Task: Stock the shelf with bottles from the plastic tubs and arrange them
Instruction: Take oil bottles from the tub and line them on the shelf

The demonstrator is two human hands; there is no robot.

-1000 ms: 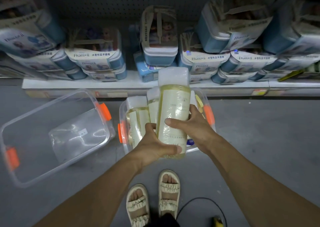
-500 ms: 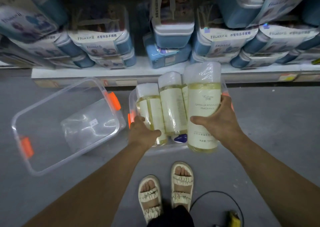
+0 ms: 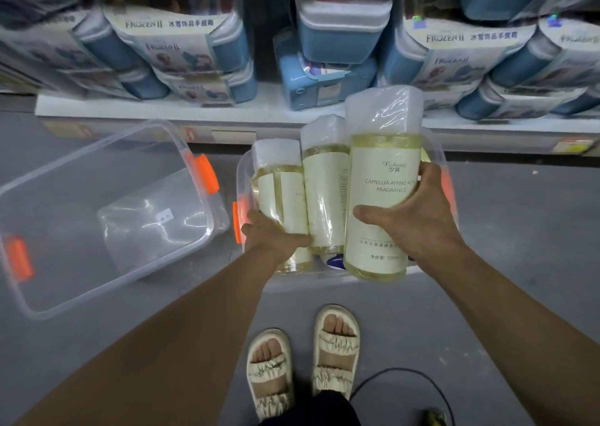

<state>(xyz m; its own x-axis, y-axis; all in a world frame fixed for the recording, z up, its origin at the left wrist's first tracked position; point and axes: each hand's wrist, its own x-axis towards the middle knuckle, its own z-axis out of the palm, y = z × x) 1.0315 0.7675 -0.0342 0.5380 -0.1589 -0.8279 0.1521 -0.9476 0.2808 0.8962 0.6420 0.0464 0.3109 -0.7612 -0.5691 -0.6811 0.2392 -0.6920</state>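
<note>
Blue boxes (image 3: 337, 32) crowd the shelf (image 3: 227, 110) at twelve o'clock; open floor (image 3: 519, 230) lies at three, a clear tub (image 3: 107, 217) at nine.

The left hand (image 3: 271, 235) covers the lower part of one bottle (image 3: 281, 198) in the tub (image 3: 243, 178); its fingers are out of sight behind that bottle. The held bottle (image 3: 381, 178) hides most of the tub's right side. Behind the tub, the boxes (image 3: 344, 29) on the shelf (image 3: 194, 109) are blurred and cut off at the top edge.
</note>
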